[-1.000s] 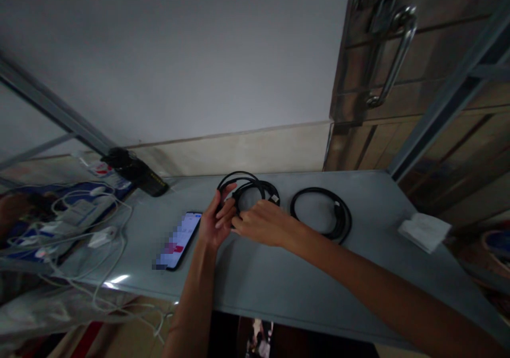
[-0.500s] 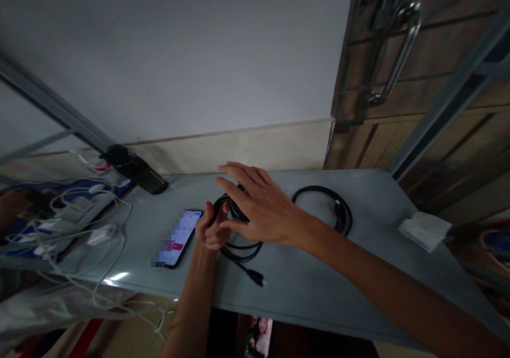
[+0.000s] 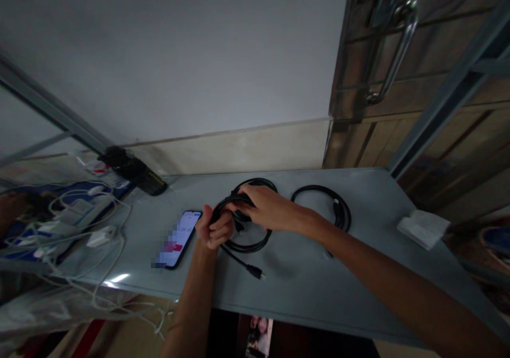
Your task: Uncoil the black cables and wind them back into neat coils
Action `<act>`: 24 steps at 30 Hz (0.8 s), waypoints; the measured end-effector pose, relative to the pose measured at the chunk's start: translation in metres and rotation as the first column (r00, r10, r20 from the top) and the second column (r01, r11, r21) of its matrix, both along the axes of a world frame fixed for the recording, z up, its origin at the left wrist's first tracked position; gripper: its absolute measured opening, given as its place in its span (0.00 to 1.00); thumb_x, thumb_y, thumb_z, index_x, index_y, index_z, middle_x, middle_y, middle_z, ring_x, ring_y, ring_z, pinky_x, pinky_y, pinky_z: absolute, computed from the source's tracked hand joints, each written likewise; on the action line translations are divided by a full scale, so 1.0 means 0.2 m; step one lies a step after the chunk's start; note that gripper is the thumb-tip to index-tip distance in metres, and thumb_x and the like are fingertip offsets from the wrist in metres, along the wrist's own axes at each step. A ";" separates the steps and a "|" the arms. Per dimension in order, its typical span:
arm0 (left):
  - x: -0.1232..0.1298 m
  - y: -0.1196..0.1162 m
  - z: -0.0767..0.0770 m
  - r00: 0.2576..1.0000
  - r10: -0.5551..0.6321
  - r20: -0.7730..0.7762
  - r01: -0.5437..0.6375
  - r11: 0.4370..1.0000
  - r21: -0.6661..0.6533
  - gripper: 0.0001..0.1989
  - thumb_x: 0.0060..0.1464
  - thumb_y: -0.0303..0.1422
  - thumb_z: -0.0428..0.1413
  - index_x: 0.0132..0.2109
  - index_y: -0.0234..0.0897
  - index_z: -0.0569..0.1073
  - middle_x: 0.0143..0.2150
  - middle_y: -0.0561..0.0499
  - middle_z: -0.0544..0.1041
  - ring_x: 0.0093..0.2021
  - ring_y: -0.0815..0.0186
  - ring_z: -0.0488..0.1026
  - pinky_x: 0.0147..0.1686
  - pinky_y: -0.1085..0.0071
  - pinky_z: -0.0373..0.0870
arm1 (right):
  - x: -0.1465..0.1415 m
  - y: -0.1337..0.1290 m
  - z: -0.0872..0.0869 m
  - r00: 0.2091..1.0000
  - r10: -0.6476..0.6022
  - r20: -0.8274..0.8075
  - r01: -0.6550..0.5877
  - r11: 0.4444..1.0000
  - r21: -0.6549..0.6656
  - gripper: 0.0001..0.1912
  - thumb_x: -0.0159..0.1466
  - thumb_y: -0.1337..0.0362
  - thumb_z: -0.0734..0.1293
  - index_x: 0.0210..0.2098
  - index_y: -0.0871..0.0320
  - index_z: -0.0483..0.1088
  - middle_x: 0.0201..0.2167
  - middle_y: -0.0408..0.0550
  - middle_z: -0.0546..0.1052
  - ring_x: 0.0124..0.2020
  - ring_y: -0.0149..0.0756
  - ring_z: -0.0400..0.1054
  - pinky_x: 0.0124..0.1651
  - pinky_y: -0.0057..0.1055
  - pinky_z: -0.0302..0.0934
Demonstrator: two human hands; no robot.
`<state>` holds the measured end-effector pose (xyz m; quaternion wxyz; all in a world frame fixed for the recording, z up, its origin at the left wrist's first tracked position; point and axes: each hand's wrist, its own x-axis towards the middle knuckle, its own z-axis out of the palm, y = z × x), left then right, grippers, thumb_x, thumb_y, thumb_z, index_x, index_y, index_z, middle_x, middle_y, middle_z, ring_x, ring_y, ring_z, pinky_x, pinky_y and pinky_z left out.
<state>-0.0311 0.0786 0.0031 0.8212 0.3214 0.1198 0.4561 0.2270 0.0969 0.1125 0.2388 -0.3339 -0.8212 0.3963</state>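
Note:
My left hand (image 3: 215, 227) is closed around a coiled black cable (image 3: 255, 248), thumb pointing up. Across the top of the same coil lies my right hand (image 3: 268, 207), its fingers curled and gripping the strands. A connector plug (image 3: 254, 271) on the cable's loose end rests on the grey table, below the hands. Another coiled black cable (image 3: 321, 188) lies to the right, partly hidden behind my right forearm. Left of my left hand is a phone (image 3: 182, 238) with its screen lit.
A black bottle (image 3: 137, 171) is at the back left. White cables and chargers (image 3: 101, 235) tangle at the left edge. A crumpled white tissue (image 3: 424, 229) sits on the right of the grey table (image 3: 311, 294). Behind stands a wall; a metal door handle (image 3: 394, 55) is at upper right.
My right hand, spread flat above the coil before, has come down with its fingers curled onto the cable. My left hand keeps its hold in nearly the same place.

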 end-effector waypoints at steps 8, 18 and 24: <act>0.22 0.00 0.17 0.925 0.381 0.000 -0.381 0.925 0.009 0.07 0.68 0.33 0.65 0.50 0.35 0.80 0.24 0.63 0.56 0.21 0.75 0.60 0.30 0.77 0.74 | -0.03 0.07 -0.03 0.886 -0.321 -0.335 0.197 0.914 -0.354 0.06 0.83 0.59 0.60 0.48 0.52 0.58 0.26 0.33 0.66 0.14 0.28 0.61 0.17 0.27 0.59; 0.25 0.10 0.19 0.849 0.526 0.055 -0.517 0.848 -0.119 0.08 0.78 0.29 0.53 0.51 0.32 0.77 0.29 0.60 0.64 0.23 0.78 0.62 0.22 0.83 0.63 | -0.10 0.11 -0.18 0.912 -0.339 -0.230 0.290 0.931 -0.221 0.20 0.80 0.46 0.66 0.41 0.55 0.64 0.34 0.45 0.77 0.37 0.36 0.74 0.40 0.31 0.64; 0.23 0.16 0.07 0.513 0.816 -0.266 -0.811 0.562 0.161 0.17 0.64 0.35 0.70 0.56 0.36 0.79 0.43 0.51 0.81 0.35 0.74 0.77 0.36 0.79 0.76 | -0.04 0.16 -0.20 0.962 -0.273 0.023 0.274 0.959 -0.079 0.18 0.82 0.51 0.66 0.45 0.61 0.71 0.34 0.50 0.81 0.34 0.38 0.78 0.37 0.30 0.63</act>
